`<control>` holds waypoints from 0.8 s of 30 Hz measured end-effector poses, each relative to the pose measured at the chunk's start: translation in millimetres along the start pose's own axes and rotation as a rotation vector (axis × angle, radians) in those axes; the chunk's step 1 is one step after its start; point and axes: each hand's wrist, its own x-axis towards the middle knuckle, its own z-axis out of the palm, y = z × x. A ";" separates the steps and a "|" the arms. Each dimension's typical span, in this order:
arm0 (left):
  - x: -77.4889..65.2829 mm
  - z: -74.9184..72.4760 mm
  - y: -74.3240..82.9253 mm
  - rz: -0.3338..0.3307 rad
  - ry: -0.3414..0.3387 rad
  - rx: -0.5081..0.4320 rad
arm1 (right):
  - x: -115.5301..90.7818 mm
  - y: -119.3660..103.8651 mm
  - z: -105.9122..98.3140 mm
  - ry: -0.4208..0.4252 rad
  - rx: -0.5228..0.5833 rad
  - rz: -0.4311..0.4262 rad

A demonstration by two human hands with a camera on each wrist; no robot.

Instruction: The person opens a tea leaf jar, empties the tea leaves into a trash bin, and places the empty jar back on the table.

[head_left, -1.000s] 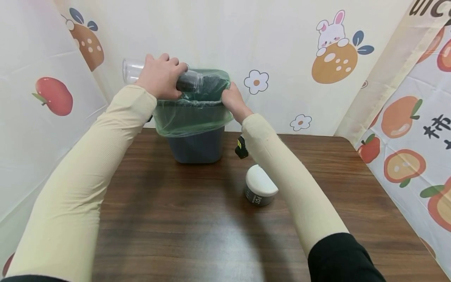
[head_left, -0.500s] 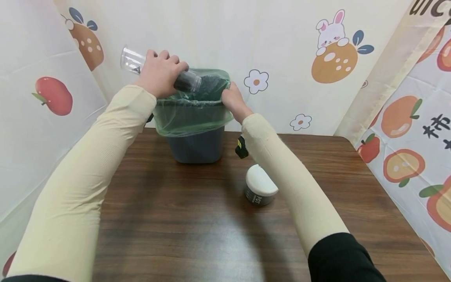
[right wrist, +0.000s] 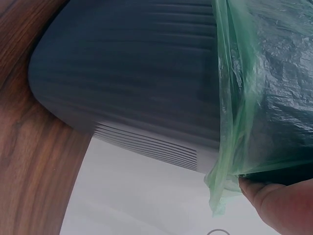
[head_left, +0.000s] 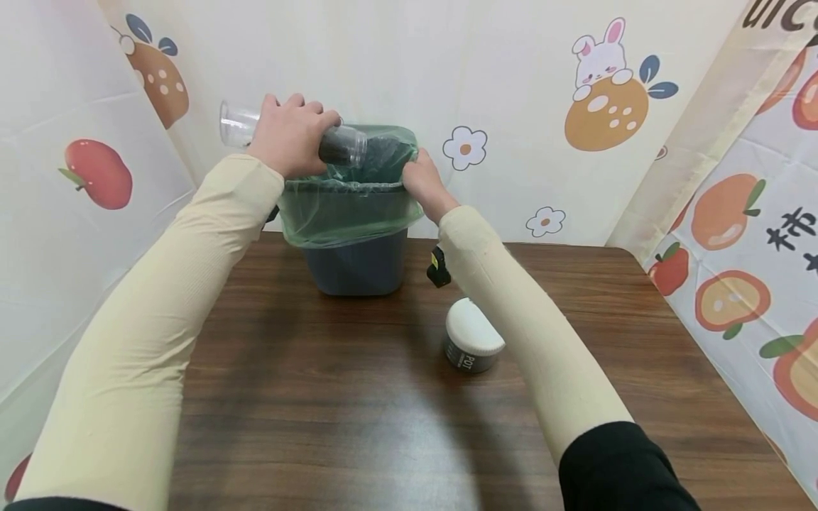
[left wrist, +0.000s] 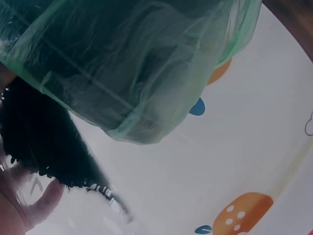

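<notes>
On wood-grain table [head_left: 319, 419], at far edge, left of centre: blue-grey waste bin [head_left: 356, 268], lined with green plastic bag [head_left: 348, 216] folded over rim. Above bin's left side: clear cylindrical container [head_left: 236, 128], gripped round by left hand [head_left: 289, 138], levelled from steeper tilt half second ago. At bin's right rim: bag edge, pinched in right hand [head_left: 426, 181], unchanged. Nearer, right: white-lidded POT jar [head_left: 471, 337], untouched. Inside container: dark granular fill [left wrist: 44, 139]; tipping apparently unfinished. Too dim at left wrist to tell whether falling.
</notes>
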 end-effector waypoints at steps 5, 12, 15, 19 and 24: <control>-0.4 0.4 0.7 -0.002 0.023 0.023 | 0.3 0.4 0.4 0.002 -0.002 -0.001; 0.2 2.5 0.1 0.002 0.059 0.024 | 1.4 0.4 0.2 0.008 -0.006 -0.001; -0.2 4.3 -1.4 0.025 0.105 0.063 | 1.3 0.3 0.5 0.005 -0.006 0.002; -0.7 4.9 -2.1 0.037 0.133 0.083 | 1.2 0.5 1.0 0.009 -0.010 0.002; -1.1 4.5 -2.5 0.017 0.104 0.061 | 1.3 0.2 1.8 0.011 -0.009 0.001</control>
